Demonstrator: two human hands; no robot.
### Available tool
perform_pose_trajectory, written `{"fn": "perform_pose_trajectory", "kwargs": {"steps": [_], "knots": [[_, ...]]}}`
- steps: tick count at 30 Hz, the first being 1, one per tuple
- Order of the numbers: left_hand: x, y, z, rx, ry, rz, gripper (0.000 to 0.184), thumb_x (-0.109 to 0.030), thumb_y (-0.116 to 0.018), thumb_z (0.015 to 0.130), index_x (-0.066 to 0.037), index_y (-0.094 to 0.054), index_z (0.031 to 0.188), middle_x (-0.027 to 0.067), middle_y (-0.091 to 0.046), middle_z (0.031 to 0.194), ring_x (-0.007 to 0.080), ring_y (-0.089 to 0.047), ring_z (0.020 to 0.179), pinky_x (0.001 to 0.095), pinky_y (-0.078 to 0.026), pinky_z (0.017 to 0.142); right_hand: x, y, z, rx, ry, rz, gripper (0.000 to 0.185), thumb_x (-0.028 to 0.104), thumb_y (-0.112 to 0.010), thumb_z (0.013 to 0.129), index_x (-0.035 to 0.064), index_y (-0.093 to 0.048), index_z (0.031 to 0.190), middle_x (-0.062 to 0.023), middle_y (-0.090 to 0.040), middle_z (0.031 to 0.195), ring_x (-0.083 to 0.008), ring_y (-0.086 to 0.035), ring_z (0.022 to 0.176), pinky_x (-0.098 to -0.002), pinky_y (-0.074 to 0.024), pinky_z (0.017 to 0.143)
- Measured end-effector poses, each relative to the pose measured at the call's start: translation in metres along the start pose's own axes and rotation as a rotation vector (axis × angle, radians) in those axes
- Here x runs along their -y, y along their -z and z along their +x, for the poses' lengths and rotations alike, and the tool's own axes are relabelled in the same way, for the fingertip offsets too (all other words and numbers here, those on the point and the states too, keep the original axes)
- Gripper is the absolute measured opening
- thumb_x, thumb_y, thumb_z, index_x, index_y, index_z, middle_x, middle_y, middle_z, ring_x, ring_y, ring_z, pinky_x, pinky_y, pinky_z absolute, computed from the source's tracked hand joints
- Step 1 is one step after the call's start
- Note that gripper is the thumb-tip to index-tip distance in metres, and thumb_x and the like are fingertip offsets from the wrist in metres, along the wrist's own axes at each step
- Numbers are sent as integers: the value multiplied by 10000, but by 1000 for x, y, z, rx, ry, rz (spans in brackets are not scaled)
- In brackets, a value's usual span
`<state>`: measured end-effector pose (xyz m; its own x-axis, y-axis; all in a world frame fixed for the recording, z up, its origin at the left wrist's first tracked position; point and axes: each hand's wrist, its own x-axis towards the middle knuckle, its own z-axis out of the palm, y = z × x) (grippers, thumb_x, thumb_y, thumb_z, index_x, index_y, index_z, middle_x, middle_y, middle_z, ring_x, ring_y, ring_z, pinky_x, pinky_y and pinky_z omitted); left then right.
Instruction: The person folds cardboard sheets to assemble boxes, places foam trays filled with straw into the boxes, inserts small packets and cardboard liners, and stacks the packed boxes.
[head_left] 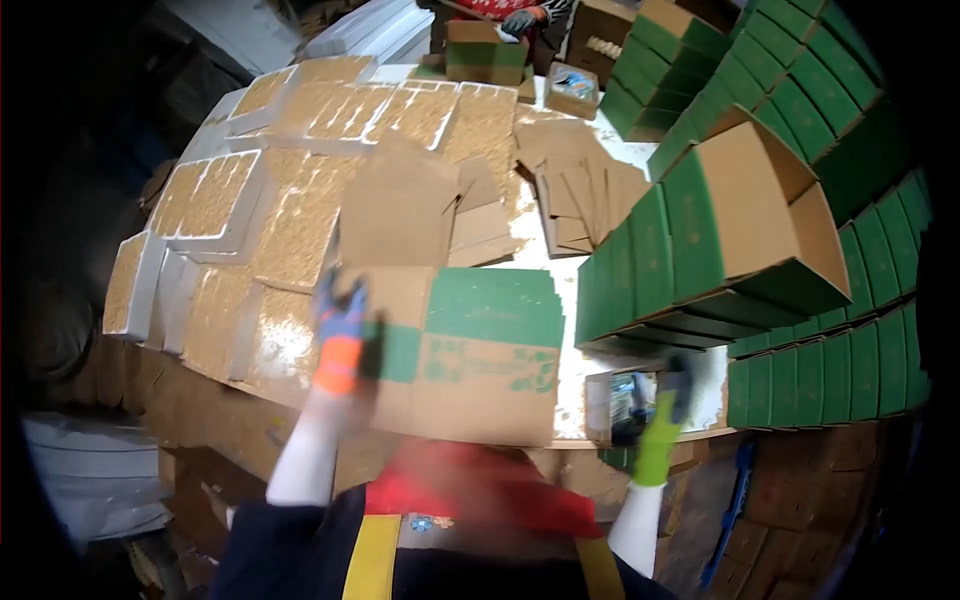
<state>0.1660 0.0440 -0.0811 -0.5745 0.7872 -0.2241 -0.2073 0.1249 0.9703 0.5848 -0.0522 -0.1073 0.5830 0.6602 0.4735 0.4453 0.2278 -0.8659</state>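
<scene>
Centre: flat carton (490,400) could be skewed if bumped by left hand (341,325); lower right, open box (598,408) was neared by right hand (668,412); fingers blurred, grip untellable.

Your left hand (342,308) reaches past the counter's (567,375) near edge, fingers pointing away from you and parted. Your right hand (680,387) is raised by the near right corner, its finger pose blurred. Your white-sleeved left forearm (306,455) and right forearm (636,522) extend forward, well apart.
</scene>
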Motion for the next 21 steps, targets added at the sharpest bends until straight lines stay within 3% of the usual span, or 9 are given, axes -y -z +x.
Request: {"fn": "perform_pose_trajectory", "kwargs": {"steps": [1,3,7,10,13,15,18,20,21], "knots": [[32,45,-10,-13,6,9,518,-226,-626,901,-17,-441,1338,151,-456,1373,233,-500,1176,362,-453,958,-26,-7,-47,267,-167,-135,551,228,-562,918,20,-354,1384,-160,-380,1403,-268,-397,1266,-368,-340,1045],[85,131,-20,64,-78,1087,953,-480,-683,775,128,-263,1377,344,-296,1416,430,-317,1321,442,-292,1092,19,-48,-93,761,-482,-501,856,348,-662,846,-5,-190,1466,-231,-241,1500,-335,-221,1401,-405,-230,1122],[35,149,-57,235,-93,1050,1116,-490,-792,642,99,-239,1411,316,-219,1472,403,-222,1386,398,-265,1109,33,-63,-108,802,-628,-345,972,440,-676,813,-109,-162,1428,-307,-276,1454,-360,-268,1378,-366,-261,1107],[-88,128,-74,687,-442,1324,1031,-444,-836,555,-74,-386,1406,309,-140,1497,470,-190,1375,472,-251,1107,111,-68,-25,1010,-408,-627,843,424,-706,781,-68,-362,1372,-329,-345,1402,-411,-394,1292,-406,-348,1055],[-122,132,-36,721,-820,1304,590,-335,-777,665,-168,-602,1203,150,-463,1359,362,-433,1245,462,-352,1044,160,-85,35,1108,563,-657,483,321,-709,765,1,-607,1112,-186,-613,1064,-387,-563,963,-422,-446,846],[-158,104,-2,738,-700,1406,457,-295,-748,708,-165,-625,1128,97,-601,1159,287,-548,1095,447,-412,973,219,-129,46,1131,788,-428,434,293,-728,731,24,-613,1052,-146,-630,1001,-349,-579,922,-404,-446,806],[-168,47,39,749,-736,1661,603,-442,-739,683,-90,-589,1149,148,-639,1048,298,-583,1045,406,-434,941,208,-175,45,1180,713,-472,311,242,-724,734,53,-628,961,-130,-619,880,-345,-587,770,-376,-476,690],[-130,9,29,736,-1213,1124,818,-531,-717,673,-55,-489,1298,176,-549,1267,320,-511,1192,442,-350,1038,194,-201,62,987,729,-302,267,229,-700,767,20,-660,928,-152,-648,825,-370,-609,769,-365,-505,693],[-138,-13,1,715,-1144,1447,840,-526,-700,695,-68,-441,1350,165,-433,1400,331,-416,1293,501,-310,1056,170,-209,85,1082,497,-189,309,260,-683,793,13,-674,979,-162,-671,858,-327,-649,820,-359,-511,735]]}}
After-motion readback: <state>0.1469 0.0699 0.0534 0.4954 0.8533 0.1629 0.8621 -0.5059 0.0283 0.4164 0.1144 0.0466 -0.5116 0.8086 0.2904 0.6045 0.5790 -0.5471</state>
